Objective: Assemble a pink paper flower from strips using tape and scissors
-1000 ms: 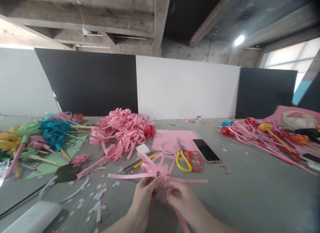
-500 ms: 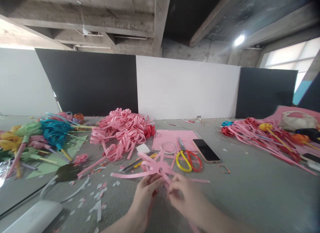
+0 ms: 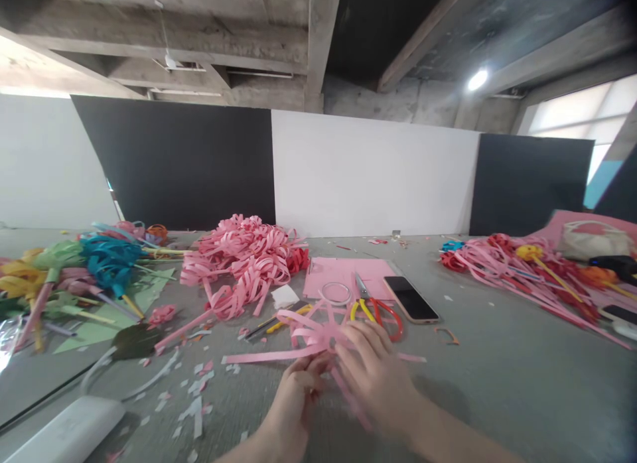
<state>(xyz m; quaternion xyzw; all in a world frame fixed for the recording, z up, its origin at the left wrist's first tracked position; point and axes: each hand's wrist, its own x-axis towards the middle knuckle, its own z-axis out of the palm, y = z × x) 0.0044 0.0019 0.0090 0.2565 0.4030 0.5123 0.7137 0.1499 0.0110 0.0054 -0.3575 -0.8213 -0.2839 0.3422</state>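
Observation:
A pink paper-strip flower [image 3: 312,335] with looped petals and long loose strips spreads above the table, in front of me. My left hand [image 3: 298,393] is closed on its underside, fingers pinched near the centre. Over the flower's right side lies my right hand [image 3: 375,373], slightly blurred, its fingers stretched out against the petals and the centre. One pink strip hangs down between the hands. Scissors [image 3: 362,290] with yellow and red handles rest just behind my right hand, which hides part of the yellow handle.
Behind are a pink sheet [image 3: 323,272], a tape ring [image 3: 336,284] and a phone [image 3: 411,299]. Pink strip flowers [image 3: 243,257] are heaped at centre left, coloured paper flowers [image 3: 112,257] farther left. More strips [image 3: 492,261] lie right. A white device [image 3: 82,430] sits front left.
My right hand has moved up and spread its fingers over the flower. The flower has shifted slightly to the right and down, and its loops have changed position. My left hand still holds it.

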